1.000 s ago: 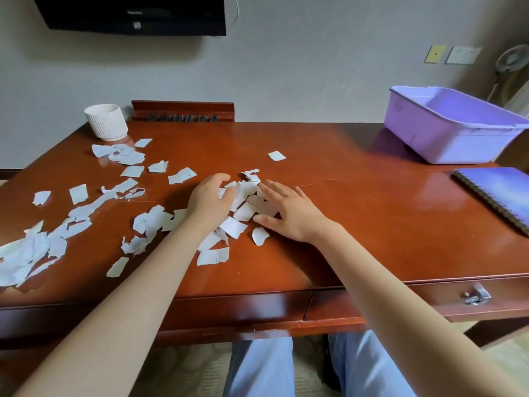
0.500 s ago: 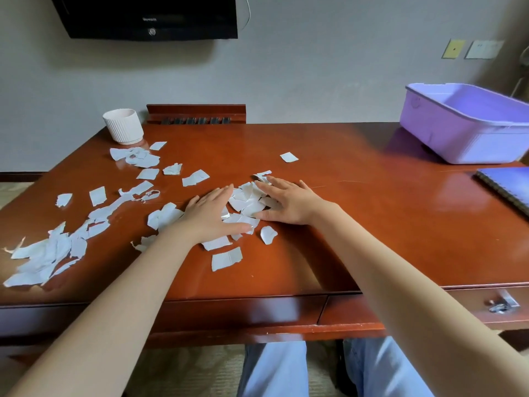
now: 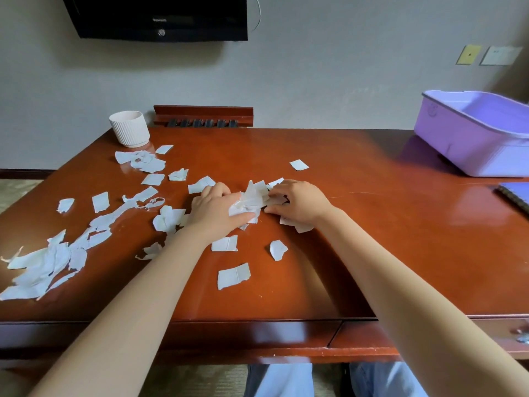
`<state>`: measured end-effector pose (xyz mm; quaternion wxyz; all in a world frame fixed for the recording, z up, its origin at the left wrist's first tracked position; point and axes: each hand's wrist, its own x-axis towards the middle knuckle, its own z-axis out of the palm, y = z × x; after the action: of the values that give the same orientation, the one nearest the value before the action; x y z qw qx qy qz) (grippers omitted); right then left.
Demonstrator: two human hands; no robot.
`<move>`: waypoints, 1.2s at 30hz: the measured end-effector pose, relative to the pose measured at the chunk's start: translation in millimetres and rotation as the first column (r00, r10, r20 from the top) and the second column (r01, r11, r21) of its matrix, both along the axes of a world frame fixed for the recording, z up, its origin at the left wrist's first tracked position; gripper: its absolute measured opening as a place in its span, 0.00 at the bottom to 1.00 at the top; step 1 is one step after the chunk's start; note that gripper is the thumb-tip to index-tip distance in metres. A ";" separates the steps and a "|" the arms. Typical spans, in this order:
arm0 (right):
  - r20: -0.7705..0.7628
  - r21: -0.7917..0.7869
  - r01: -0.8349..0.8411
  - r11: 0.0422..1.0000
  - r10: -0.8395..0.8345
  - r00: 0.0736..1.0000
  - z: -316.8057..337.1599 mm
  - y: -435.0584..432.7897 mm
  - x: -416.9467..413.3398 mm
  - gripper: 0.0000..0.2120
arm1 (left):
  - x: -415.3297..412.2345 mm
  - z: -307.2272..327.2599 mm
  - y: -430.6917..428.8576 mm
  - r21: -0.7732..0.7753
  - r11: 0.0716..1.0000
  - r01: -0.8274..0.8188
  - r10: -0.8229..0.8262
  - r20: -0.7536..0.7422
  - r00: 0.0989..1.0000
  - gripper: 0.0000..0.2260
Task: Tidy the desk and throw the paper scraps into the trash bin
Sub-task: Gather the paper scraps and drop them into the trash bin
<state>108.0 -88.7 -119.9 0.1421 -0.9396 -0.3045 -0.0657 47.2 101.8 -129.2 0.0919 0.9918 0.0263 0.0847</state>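
A bunch of white paper scraps (image 3: 253, 197) is squeezed between my two hands in the middle of the red-brown desk (image 3: 357, 239). My left hand (image 3: 217, 209) presses on it from the left with curled fingers. My right hand (image 3: 299, 202) pinches it from the right. Several loose scraps (image 3: 233, 275) lie in front of my hands, and many more (image 3: 48, 265) trail across the desk's left side up to a white ribbed pot (image 3: 130, 128). One scrap (image 3: 299, 165) lies alone behind my hands. No trash bin is clearly in view.
A purple plastic tub (image 3: 475, 133) stands at the back right of the desk. A blue spiral notebook (image 3: 515, 196) lies at the right edge. A wooden rack (image 3: 203, 116) sits against the wall, below a dark screen (image 3: 160, 17). Drawers run along the desk front.
My hands, flat and apart on the scraps a second ago, have drawn together and bunched the middle scraps into a raised heap. The view has shifted slightly left.
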 end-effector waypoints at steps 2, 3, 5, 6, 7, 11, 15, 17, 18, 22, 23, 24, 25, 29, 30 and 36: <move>0.054 -0.004 -0.012 1.000 0.012 0.998 -0.2 0.1 -2.0 0.16 | -0.5 -1.6 -0.7 -0.034 0.999 -0.005 0.007 0.055 0.998 0.24; 0.057 -0.019 -0.011 1.000 0.012 0.998 0.6 0.0 -2.9 0.16 | -1.4 -1.9 -0.4 -0.043 0.999 -0.005 0.008 0.069 0.998 0.24; 0.020 -0.025 0.015 1.000 -0.015 1.000 4.3 -2.2 -4.2 0.17 | -3.1 -2.1 0.0 -0.043 0.999 0.021 -0.017 0.084 0.996 0.26; -0.003 -0.005 0.029 1.000 -0.029 1.000 6.8 -3.8 -4.2 0.19 | -3.9 -2.0 0.0 -0.050 0.998 0.046 -0.041 0.084 0.996 0.29; -0.016 0.023 0.029 0.999 -0.029 0.999 9.8 -5.2 -4.0 0.22 | -4.9 -1.3 0.2 -0.062 0.996 0.072 -0.067 0.076 0.995 0.32; -0.202 0.061 -0.077 0.995 0.088 0.975 24.7 1.6 3.2 0.33 | -5.3 1.0 -0.1 -0.021 0.993 0.113 -0.113 -0.019 0.993 0.40; -0.398 -0.100 -0.150 0.984 0.099 0.912 25.7 17.9 19.5 0.35 | -4.6 -0.2 -0.7 -0.025 0.999 0.047 -0.047 0.011 0.999 0.35; -0.426 -0.129 -0.179 0.975 0.109 0.898 20.2 21.2 26.6 0.30 | -5.1 -2.2 -0.5 -0.039 0.999 0.036 -0.034 0.059 0.998 0.31; -0.422 -0.125 -0.177 0.976 0.109 0.900 17.5 21.2 29.3 0.28 | -5.2 -2.9 -0.7 -0.043 0.999 0.032 -0.029 0.078 0.997 0.29; -0.180 -0.164 -0.180 0.970 0.150 0.972 13.5 16.0 26.9 0.22 | -5.3 -2.3 -2.5 -0.037 0.999 0.009 -0.004 0.129 0.992 0.26; -0.090 -0.202 -0.198 0.959 0.183 0.979 13.1 15.4 24.6 0.20 | -5.2 -2.2 -2.5 -0.031 0.999 0.006 -0.002 0.136 0.991 0.25; -0.012 -0.234 -0.212 0.949 0.215 0.977 12.4 15.4 22.5 0.19 | -5.0 -2.0 -2.6 -0.024 1.000 0.006 -0.003 0.139 0.990 0.25; 0.056 -0.258 -0.218 0.941 0.239 0.969 12.1 15.7 20.3 0.18 | -5.1 -2.0 -2.1 -0.017 1.000 0.007 -0.004 0.139 0.990 0.25; 0.285 -0.368 -0.207 0.906 0.322 0.903 12.8 18.6 12.3 0.16 | -5.6 -0.7 -2.0 -0.012 1.000 0.007 -0.005 0.121 0.993 0.27; 0.307 -0.384 -0.200 0.901 0.329 0.893 14.1 19.3 10.6 0.15 | -4.8 0.2 -2.3 -0.013 1.000 0.001 0.000 0.111 0.994 0.27; 0.263 -0.341 -0.122 0.932 0.219 0.940 14.4 24.4 3.4 0.08 | 4.8 5.8 -4.3 0.074 0.997 0.006 -0.015 0.125 0.992 0.22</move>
<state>111.4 -64.3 -105.5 -0.0543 -0.8991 -0.4102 -0.1428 52.0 97.4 -123.4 0.0573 0.9873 0.0120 0.1475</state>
